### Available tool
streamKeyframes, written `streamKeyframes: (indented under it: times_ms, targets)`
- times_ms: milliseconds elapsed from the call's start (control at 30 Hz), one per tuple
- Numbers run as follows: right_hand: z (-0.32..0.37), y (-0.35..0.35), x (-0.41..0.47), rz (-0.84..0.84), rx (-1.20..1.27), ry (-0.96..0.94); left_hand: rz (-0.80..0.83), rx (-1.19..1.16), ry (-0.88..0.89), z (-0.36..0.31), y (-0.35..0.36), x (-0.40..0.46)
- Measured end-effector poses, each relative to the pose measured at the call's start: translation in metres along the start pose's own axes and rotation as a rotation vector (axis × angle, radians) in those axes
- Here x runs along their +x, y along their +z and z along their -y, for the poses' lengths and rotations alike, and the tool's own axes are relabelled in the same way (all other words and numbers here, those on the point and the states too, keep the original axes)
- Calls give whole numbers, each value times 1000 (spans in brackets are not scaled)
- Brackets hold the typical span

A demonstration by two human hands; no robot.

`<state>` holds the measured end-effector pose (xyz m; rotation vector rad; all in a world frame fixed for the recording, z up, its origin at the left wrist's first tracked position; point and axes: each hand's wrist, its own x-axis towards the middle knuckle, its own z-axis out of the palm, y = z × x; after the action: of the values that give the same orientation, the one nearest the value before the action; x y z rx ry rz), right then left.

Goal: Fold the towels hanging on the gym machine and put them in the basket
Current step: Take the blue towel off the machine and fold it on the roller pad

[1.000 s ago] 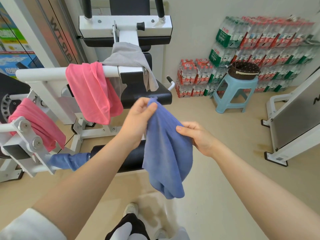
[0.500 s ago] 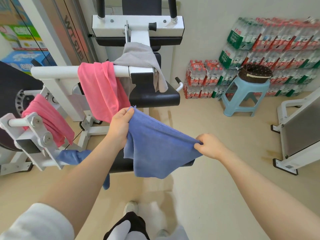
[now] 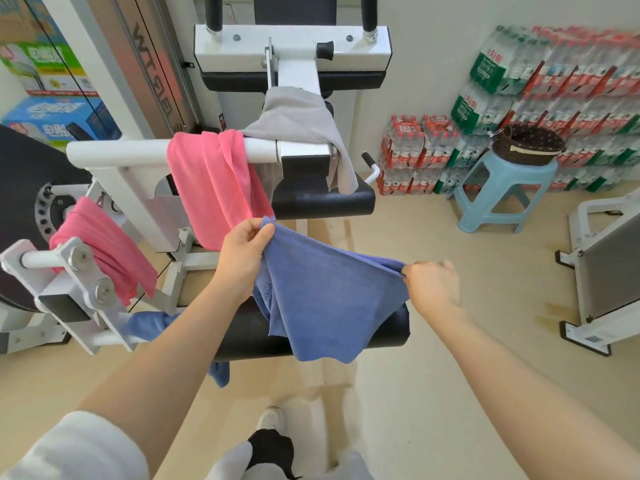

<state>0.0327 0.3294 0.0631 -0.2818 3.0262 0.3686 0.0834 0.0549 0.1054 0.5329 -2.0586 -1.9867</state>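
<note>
Blue towel (image 3: 332,303) now stretched wide between left hand (image 3: 242,258) and right hand (image 3: 431,287), each pinching a corner, no longer bunched; ready for first fold. Basket (image 3: 528,150) well apart on stool (image 3: 498,195).

Open floor at 3 o'clock, gym machine crowding 9 to 12

Bare floor (image 3: 433,341) runs from the blue towel (image 3: 329,306) out toward 2 o'clock, where the basket (image 3: 528,148) sits on a stool (image 3: 498,199). The gym machine (image 3: 294,53), its black pad (image 3: 322,200) and white bar (image 3: 117,152) block 10 to 12; a white frame (image 3: 602,271) stands at 3 o'clock.
</note>
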Motion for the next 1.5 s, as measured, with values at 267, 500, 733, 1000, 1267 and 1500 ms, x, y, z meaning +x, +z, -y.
streamKeyframes:
  times_ms: [267, 500, 733, 1000, 1267, 1500]
  targets:
    - [16, -12, 45, -149, 775, 217, 18, -133, 44, -7, -26, 41]
    - [26, -60, 94, -383, 1004, 228, -119, -67, 136, -21, -41, 90]
    - [25, -60, 87, -212, 1540, 211, -13, -8, 43, 4, -49, 102]
    - [17, 9, 42, 160, 1350, 288, 96, 156, -172, 66, -65, 59]
    - [19, 6, 22, 54, 1554, 459, -36, 185, -134, 59, -45, 31]
    - [4, 37, -15, 311, 1384, 239, 84, 383, -311, 101, -53, -17]
